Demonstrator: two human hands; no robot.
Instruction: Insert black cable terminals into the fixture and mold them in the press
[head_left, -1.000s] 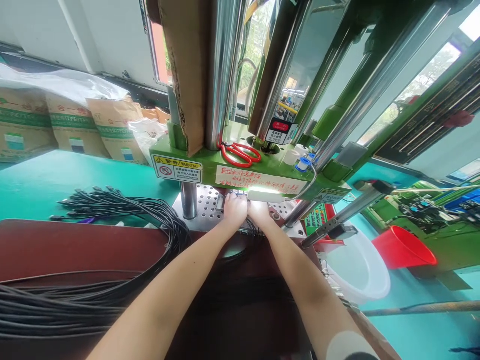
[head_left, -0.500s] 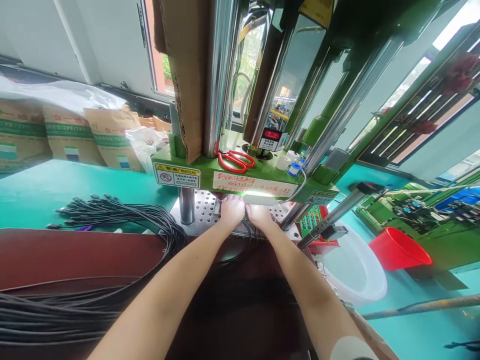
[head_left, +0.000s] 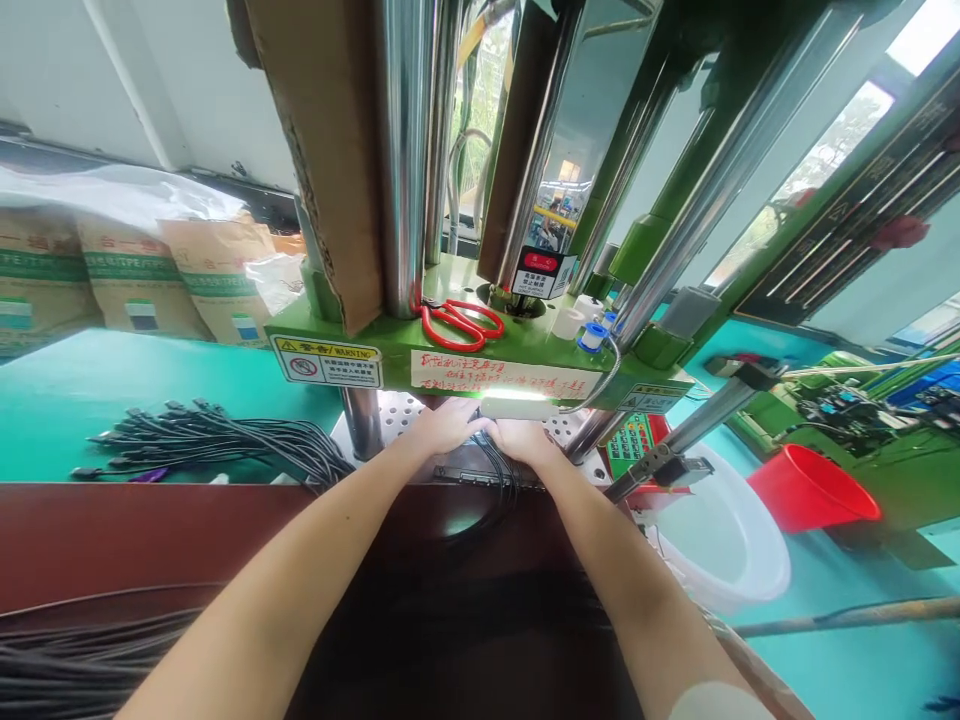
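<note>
Under the green press plate, my left hand reaches over a perforated metal bed, its thumb pointing at the cables; the plate and glare hide most of its fingers. Close beside it, my right hand has curled fingers, and what they hold is hidden. Thin black cables come out between the two hands and hang over the front edge of the bed. Just below my hands lies a metal mould bar. A lit white lamp is fixed at the plate's front edge, right above my hands.
Red-handled scissors and small white rolls lie on the plate. A bundle of black cables is at the left, with more cables nearer me. A control box, white tub and red bucket stand right.
My left hand has shifted a little left and its thumb now shows, uncovering the mould bar's front. The right hand stays near the cables. The whole view has moved slightly closer to the press.
</note>
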